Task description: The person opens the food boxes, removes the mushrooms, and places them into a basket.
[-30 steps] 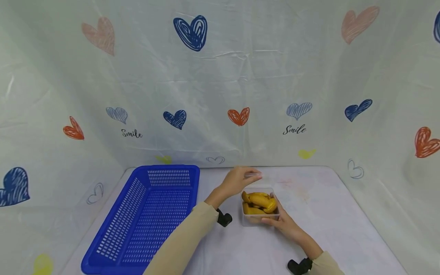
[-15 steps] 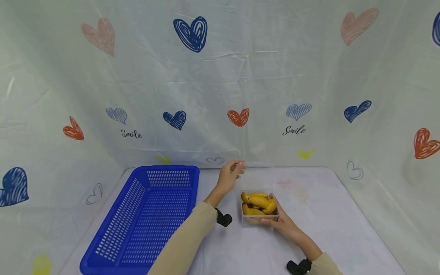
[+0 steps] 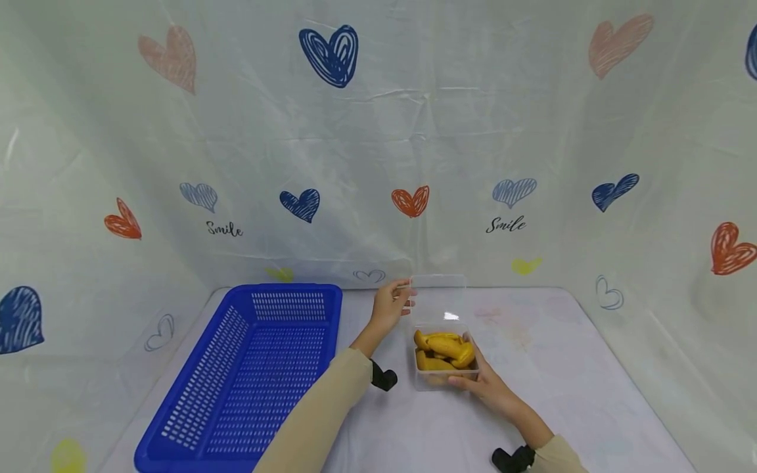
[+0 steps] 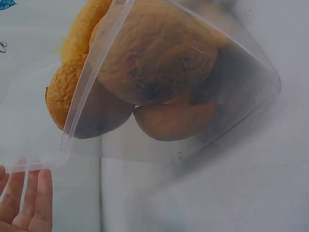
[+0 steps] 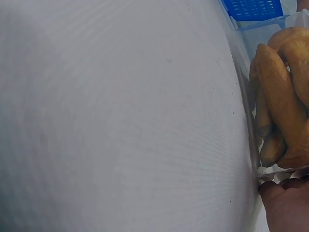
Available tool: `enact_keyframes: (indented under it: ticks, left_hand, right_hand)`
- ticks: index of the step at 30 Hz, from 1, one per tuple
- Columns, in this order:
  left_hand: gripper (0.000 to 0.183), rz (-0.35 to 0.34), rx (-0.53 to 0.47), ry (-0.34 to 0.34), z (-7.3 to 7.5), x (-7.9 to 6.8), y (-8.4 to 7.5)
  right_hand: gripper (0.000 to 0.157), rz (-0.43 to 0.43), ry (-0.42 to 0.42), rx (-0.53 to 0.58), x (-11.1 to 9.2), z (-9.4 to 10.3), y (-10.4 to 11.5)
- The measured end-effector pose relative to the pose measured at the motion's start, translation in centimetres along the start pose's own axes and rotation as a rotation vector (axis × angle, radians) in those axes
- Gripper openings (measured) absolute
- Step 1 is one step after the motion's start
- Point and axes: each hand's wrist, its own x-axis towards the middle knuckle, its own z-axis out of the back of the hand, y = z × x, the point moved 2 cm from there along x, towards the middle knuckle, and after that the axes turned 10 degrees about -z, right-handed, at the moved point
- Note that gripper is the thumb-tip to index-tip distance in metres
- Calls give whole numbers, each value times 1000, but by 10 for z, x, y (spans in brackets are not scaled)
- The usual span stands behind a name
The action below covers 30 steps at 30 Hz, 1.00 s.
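A clear plastic box [image 3: 430, 380] stands on the table, filled with several yellow-brown, banana-shaped pieces [image 3: 447, 346]. Its transparent lid [image 3: 437, 299] is raised upright behind it. My left hand [image 3: 391, 307] holds the lid by its left edge; in the left wrist view its fingers [image 4: 44, 195] lie against the lid's rim. My right hand [image 3: 487, 384] grips the box at its near right side, thumb along the front and fingers on the right wall. In the right wrist view, the right hand [image 5: 289, 208] is partly cut off at the frame's edge.
A blue perforated plastic basket [image 3: 337, 309] stands to the left, with my left forearm over its near right side. The white-covered table [image 3: 568, 355] extends to the right of the box. Behind hangs a white curtain [image 3: 367, 144] printed with hearts.
My left hand has moved back and left from above the box, and the lid has swung up to stand behind it. My right hand has stayed at the box.
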Motion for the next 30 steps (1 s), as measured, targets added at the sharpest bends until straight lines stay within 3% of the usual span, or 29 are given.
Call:
enact_keyframes:
  ticks: [15, 23, 30]
  left_hand:
    - [52, 100, 165, 34, -3, -2, 9]
    - [50, 125, 169, 52, -4, -4, 11]
    - [44, 187, 179, 59, -5, -6, 14]
  right_hand:
    - [107, -27, -1, -2, 0, 0, -2]
    - [107, -48, 22, 18, 2, 0, -2]
    - [107, -64, 17, 11, 2, 1, -3]
